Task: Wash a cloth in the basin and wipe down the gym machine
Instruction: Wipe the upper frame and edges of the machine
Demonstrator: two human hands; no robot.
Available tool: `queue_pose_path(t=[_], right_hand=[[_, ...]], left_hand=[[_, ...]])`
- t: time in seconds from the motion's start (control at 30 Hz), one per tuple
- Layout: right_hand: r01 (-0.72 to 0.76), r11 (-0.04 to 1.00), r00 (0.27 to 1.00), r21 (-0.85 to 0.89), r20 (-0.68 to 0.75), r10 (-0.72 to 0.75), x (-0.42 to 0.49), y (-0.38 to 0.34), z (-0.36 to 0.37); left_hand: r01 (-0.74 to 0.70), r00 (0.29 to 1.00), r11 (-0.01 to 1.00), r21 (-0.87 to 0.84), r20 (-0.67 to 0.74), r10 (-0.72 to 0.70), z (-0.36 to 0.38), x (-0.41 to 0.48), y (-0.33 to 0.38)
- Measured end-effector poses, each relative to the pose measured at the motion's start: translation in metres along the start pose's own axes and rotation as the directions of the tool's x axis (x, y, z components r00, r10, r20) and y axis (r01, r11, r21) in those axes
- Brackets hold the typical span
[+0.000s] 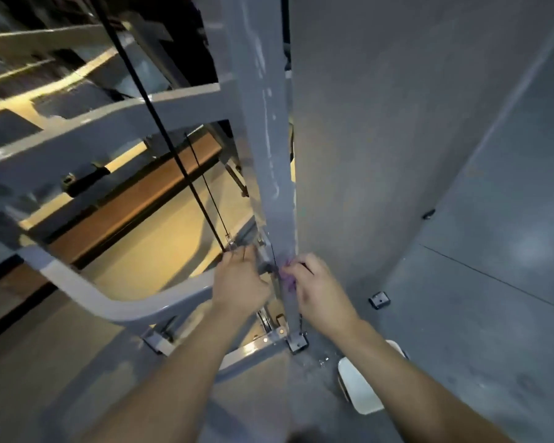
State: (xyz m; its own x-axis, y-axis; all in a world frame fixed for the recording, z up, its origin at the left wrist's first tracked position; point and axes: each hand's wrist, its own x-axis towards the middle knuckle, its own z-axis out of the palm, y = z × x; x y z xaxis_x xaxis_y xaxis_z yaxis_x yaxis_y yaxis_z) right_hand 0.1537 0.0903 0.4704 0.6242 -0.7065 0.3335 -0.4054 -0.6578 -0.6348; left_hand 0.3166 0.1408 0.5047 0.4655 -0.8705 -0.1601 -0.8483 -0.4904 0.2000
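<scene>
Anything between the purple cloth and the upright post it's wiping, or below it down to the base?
Nothing visible. The right hand presses the purple cloth directly against the grey upright post, with the left hand gripping the frame beside it. Below the cloth, the post runs bare to its bolted foot plate.

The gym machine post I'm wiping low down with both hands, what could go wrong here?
The left hand sits beside the thin black cable and bracket hardware, so fingers might get pinched or snagged. The purple cloth in the right hand could catch on bolts near the post base.
</scene>
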Motion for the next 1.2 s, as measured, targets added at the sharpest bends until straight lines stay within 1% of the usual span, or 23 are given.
queue_pose_path(t=[0.1, 0.2, 0.23, 0.27, 0.33, 0.4, 0.47, 0.5, 0.53, 0.63, 0.8, 0.83, 0.9, 0.93, 1.0, 1.03, 1.07, 1.13, 1.17, 1.2], right_hand=[[-0.150, 0.979, 0.986, 0.138, 0.099, 0.137, -0.004, -0.050, -0.056], [-0.313, 0.929, 0.949, 0.200, 0.112, 0.296, -0.003, -0.089, -0.101], [-0.377, 0.896, 0.926, 0.234, 0.131, 0.355, -0.003, -0.102, -0.113], [-0.432, 0.861, 0.901, 0.267, 0.167, 0.401, -0.002, -0.113, -0.122], [-0.514, 0.785, 0.857, 0.346, 0.253, 0.449, -0.003, -0.132, -0.136], [-0.528, 0.741, 0.849, 0.414, 0.257, 0.461, -0.004, -0.142, -0.144], [-0.523, 0.724, 0.850, 0.450, 0.214, 0.482, -0.005, -0.148, -0.150], [-0.534, 0.711, 0.842, 0.459, 0.205, 0.500, -0.005, -0.151, -0.156], [-0.536, 0.700, 0.837, 0.472, 0.190, 0.513, -0.006, -0.152, -0.161], [-0.545, 0.675, 0.816, 0.498, 0.128, 0.564, -0.011, -0.149, -0.175], [-0.555, 0.661, 0.795, 0.505, 0.090, 0.599, -0.010, -0.117, -0.185], [-0.554, 0.653, 0.799, 0.516, 0.109, 0.592, -0.008, -0.111, -0.188], [-0.576, 0.584, 0.784, 0.571, 0.183, 0.594, -0.007, -0.098, -0.188], [-0.601, 0.534, 0.770, 0.595, 0.252, 0.587, -0.007, -0.091, -0.188], [-0.686, 0.434, 0.709, 0.584, 0.405, 0.577, -0.008, -0.084, -0.187], [-0.699, 0.427, 0.701, 0.573, 0.435, 0.564, -0.008, -0.080, -0.186], [-0.690, 0.461, 0.715, 0.558, 0.425, 0.556, -0.007, -0.080, -0.187], [-0.611, 0.613, 0.787, 0.501, 0.301, 0.538, -0.001, -0.083, -0.191], [-0.556, 0.670, 0.825, 0.492, 0.230, 0.516, 0.003, -0.083, -0.193], [-0.528, 0.703, 0.842, 0.476, 0.182, 0.509, 0.006, -0.081, -0.195]], left_hand=[[-0.018, 0.977, 0.999, -0.044, 0.212, 0.027, -0.026, 0.001, -0.011], [-0.051, 0.947, 0.975, -0.218, 0.300, 0.116, -0.064, -0.020, -0.011], [-0.047, 0.940, 0.952, -0.301, 0.308, 0.144, -0.080, -0.033, -0.006], [-0.042, 0.935, 0.909, -0.414, 0.305, 0.182, -0.092, -0.044, -0.002], [-0.056, 0.913, 0.775, -0.629, 0.282, 0.294, -0.116, -0.067, 0.006], [-0.113, 0.866, 0.674, -0.730, 0.261, 0.427, -0.134, -0.083, 0.015], [-0.163, 0.841, 0.635, -0.755, 0.229, 0.490, -0.144, -0.091, 0.024], [-0.183, 0.843, 0.620, -0.763, 0.203, 0.498, -0.148, -0.093, 0.028], [-0.192, 0.854, 0.628, -0.754, 0.186, 0.486, -0.153, -0.094, 0.033], [-0.201, 0.883, 0.608, -0.768, 0.127, 0.452, -0.157, -0.090, 0.044], [-0.134, 0.909, 0.647, -0.751, 0.168, 0.382, -0.160, -0.079, 0.066], [-0.118, 0.916, 0.650, -0.751, 0.171, 0.364, -0.160, -0.079, 0.070], [-0.053, 0.927, 0.639, -0.768, 0.201, 0.318, -0.158, -0.077, 0.075], [-0.015, 0.930, 0.620, -0.785, 0.217, 0.297, -0.157, -0.076, 0.076], [0.060, 0.925, 0.582, -0.811, 0.264, 0.273, -0.156, -0.074, 0.076], [0.100, 0.923, 0.568, -0.817, 0.290, 0.254, -0.156, -0.074, 0.075], [0.134, 0.921, 0.552, -0.823, 0.310, 0.238, -0.156, -0.074, 0.075], [0.210, 0.907, 0.503, -0.838, 0.359, 0.219, -0.157, -0.074, 0.073], [0.232, 0.900, 0.490, -0.840, 0.377, 0.219, -0.158, -0.073, 0.072], [0.234, 0.897, 0.500, -0.834, 0.384, 0.220, -0.158, -0.071, 0.070]])
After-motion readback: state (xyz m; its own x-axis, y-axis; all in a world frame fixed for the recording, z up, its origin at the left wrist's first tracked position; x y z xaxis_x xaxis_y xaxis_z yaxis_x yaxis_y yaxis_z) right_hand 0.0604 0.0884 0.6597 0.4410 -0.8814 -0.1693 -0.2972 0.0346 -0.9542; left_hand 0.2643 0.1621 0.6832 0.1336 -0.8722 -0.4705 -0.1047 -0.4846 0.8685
